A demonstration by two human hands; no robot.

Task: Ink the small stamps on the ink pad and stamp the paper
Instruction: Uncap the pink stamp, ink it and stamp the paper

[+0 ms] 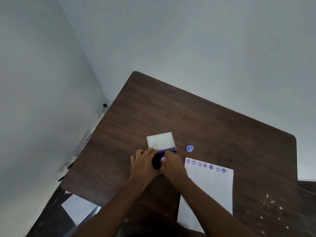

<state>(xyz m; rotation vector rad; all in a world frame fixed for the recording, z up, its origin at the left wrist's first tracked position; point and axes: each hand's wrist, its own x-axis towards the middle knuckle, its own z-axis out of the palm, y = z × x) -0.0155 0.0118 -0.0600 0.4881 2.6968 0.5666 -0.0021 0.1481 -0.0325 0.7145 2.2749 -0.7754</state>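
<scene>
Nearby, white paper [212,185] with seven purple prints lies toward the tabletop [213,127] near edge; beyond, right hand [172,165] pinches a small stamp [163,159] onto the ink pad [156,162], left hand [142,161] curled steadying it; overinking may smudge; farther, blue stamp [189,148]

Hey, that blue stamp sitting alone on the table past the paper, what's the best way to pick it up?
Pinch the blue stamp from above, by the narrower knob on top, with thumb and a finger on opposite sides. It appears to stand upright on its wider base on the table, apart from the ink pad and the paper, so nothing blocks the way.
</scene>
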